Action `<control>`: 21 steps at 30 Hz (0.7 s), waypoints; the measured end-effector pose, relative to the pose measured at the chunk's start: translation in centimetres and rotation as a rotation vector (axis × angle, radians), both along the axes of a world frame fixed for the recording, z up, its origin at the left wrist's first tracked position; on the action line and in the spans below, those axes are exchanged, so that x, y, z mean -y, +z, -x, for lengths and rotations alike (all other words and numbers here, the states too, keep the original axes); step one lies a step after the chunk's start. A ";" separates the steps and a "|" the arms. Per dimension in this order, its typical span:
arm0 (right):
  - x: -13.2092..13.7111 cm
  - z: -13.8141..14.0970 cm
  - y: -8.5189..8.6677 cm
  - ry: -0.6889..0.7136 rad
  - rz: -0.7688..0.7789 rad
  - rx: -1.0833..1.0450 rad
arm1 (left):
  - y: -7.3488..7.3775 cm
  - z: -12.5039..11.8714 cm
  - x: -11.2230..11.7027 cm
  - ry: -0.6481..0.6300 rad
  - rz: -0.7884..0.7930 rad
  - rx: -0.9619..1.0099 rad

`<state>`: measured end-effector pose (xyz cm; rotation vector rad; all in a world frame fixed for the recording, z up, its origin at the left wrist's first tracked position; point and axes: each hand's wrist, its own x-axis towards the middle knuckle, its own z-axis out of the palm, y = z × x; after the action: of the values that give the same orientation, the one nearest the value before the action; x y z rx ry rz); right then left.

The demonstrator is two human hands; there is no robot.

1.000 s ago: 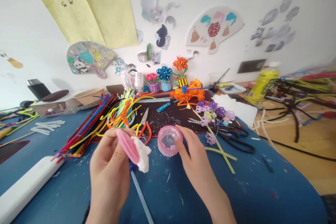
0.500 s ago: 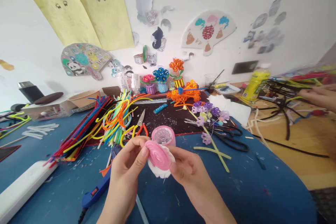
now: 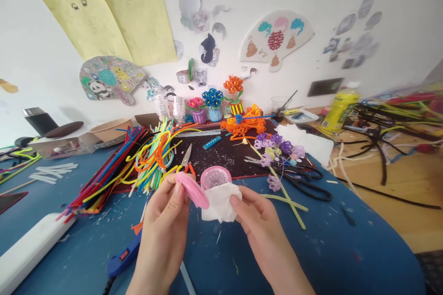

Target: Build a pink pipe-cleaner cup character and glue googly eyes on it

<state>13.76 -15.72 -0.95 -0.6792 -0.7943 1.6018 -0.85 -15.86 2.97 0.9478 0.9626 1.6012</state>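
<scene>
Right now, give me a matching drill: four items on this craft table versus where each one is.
1 pink disc
2 white tissue
3 blue glue gun
4 black scissors

A beside the purple flowers
B pinched in the left hand
C on the blue table, left of the left wrist
D held by the right hand

Pairs: 1-B, 2-D, 3-C, 4-A

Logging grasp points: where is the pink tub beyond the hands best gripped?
Likely around its round side wall, coming down from above: the pink tub stands upright, and the tissue held in front hides its lower near side.
</scene>
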 end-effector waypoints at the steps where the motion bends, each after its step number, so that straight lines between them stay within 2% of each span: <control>1: 0.0 0.0 0.1 -0.003 -0.009 0.013 | 0.0 0.0 -0.2 -0.010 -0.008 0.038; 10: 0.9 0.5 1.1 0.044 -0.054 0.066 | 0.1 -0.7 -0.2 -0.255 0.107 0.153; 15: 1.3 0.5 2.3 0.083 -0.113 0.197 | 0.0 -1.0 0.0 -0.299 0.187 0.153; 21: 1.4 0.6 2.4 0.000 -0.147 0.229 | -0.5 -0.9 0.4 -0.359 0.248 0.170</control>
<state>13.16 -17.14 1.49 -0.7638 -1.0685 1.4650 0.01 -16.24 2.50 0.7506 0.7989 1.2079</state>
